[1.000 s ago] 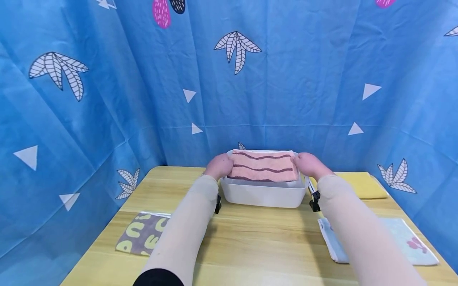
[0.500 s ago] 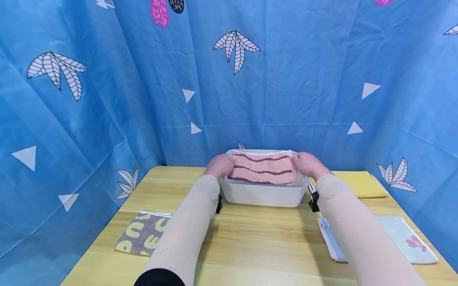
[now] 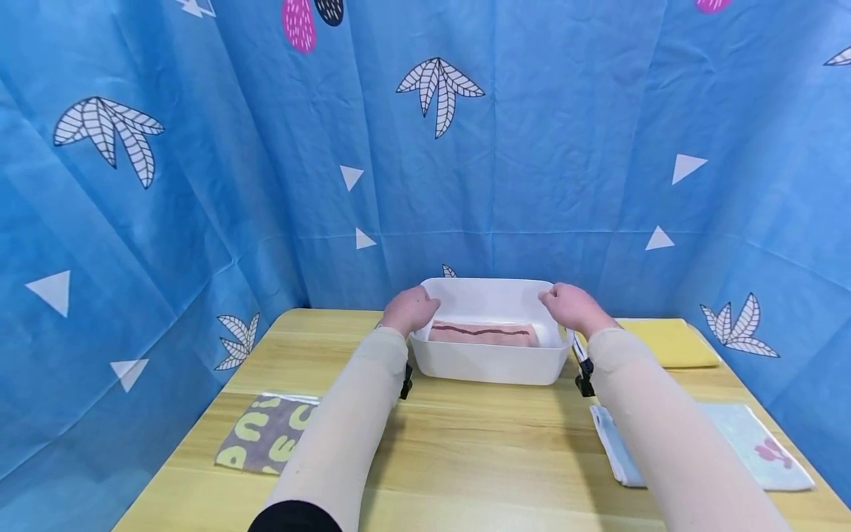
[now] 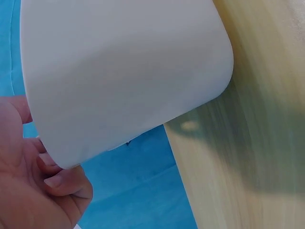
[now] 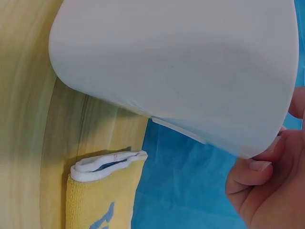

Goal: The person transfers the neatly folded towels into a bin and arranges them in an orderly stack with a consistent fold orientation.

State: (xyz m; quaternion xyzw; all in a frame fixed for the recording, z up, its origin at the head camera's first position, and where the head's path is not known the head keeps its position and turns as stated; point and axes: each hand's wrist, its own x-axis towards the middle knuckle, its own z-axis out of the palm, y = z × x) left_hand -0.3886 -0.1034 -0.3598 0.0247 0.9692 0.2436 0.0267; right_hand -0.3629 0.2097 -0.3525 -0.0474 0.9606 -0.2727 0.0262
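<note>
A pink towel (image 3: 482, 334) with a dark wavy stripe lies low inside the white bin (image 3: 492, 366), and the front wall hides its lower part. At the bin's left end is my left hand (image 3: 411, 309), its thumb side over the rim and no towel in it. My right hand (image 3: 570, 306) is at the opposite end in much the same pose, also without the towel. In the left wrist view, bent fingers (image 4: 66, 183) sit right at the bin's rim corner. The right wrist view likewise has loosely curled fingers (image 5: 250, 176) close against the outer wall.
A folded yellow towel (image 3: 668, 343) lies right of the bin. Nearer on the right is a pale blue towel (image 3: 751, 451), partly under my forearm. A grey-and-green patterned towel (image 3: 266, 436) lies at the left. Blue curtain (image 3: 565, 185) surrounds the wooden table (image 3: 479, 458).
The pink towel, earlier held up between both hands at the bin's rim, has been let go and has dropped down into the bin. Both hands have stayed about where they were.
</note>
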